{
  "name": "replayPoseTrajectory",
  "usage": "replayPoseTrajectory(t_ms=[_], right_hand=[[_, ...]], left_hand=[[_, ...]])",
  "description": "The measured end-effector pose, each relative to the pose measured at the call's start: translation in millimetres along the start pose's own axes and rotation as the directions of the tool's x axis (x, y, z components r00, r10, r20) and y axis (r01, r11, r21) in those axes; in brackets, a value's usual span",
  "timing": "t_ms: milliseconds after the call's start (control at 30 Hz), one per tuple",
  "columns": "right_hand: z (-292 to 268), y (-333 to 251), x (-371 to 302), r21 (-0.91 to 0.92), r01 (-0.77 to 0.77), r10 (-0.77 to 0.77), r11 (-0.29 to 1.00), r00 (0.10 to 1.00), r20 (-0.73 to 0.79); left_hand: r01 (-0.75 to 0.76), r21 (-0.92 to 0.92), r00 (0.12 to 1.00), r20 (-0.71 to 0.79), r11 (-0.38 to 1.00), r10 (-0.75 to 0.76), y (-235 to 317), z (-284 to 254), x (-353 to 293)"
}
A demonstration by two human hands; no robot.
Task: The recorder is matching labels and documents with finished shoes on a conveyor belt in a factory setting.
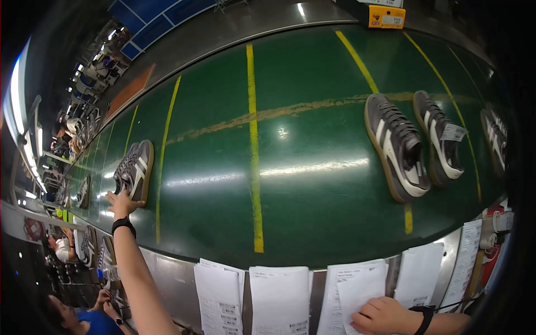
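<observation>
My left hand (124, 204) is stretched out to the far left, fingers spread, at the heel ends of a pair of grey sneakers (142, 167) with white stripes and gum-coloured soles. It appears to touch the heels. At the lower right, my right hand (379, 316) has its fingers curled together on a printed paper sheet (363, 285), which lies askew on its stack. The fingertips' underside is hidden. Farther right on the green belt stand a matching left sneaker (397, 145) and another sneaker (438, 137) with a white tag (453, 132) at its collar.
The green conveyor belt (312, 218) carries yellow cross lines. More paper stacks (279, 296) lie along its metal near edge. Another sneaker (494, 137) stands at the far right. A yellow-ended box (386, 17) is at the back. A co-worker in blue (97, 322) sits at lower left.
</observation>
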State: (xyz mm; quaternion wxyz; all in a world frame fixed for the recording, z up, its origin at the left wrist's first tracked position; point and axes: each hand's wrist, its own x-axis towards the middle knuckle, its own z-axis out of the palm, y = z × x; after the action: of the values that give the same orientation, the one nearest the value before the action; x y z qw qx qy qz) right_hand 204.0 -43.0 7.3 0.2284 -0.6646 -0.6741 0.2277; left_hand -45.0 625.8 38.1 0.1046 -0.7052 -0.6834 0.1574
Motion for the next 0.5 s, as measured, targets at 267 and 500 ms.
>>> replayPoseTrajectory(t_ms=[267,500], right_hand=[[19.2,-6.7,25.4,-0.083,-0.091,0.092,0.992,0.996,0.009],[12.5,-5.4,27.0,-0.105,-0.079,0.064,0.991,0.989,-0.135]], left_hand=[[0.039,0.160,0.976,0.207,0.986,-0.073,4.0,23.0,76.9],[-0.036,0.107,0.995,-0.091,0.994,0.046,7.2,9.1,38.7]])
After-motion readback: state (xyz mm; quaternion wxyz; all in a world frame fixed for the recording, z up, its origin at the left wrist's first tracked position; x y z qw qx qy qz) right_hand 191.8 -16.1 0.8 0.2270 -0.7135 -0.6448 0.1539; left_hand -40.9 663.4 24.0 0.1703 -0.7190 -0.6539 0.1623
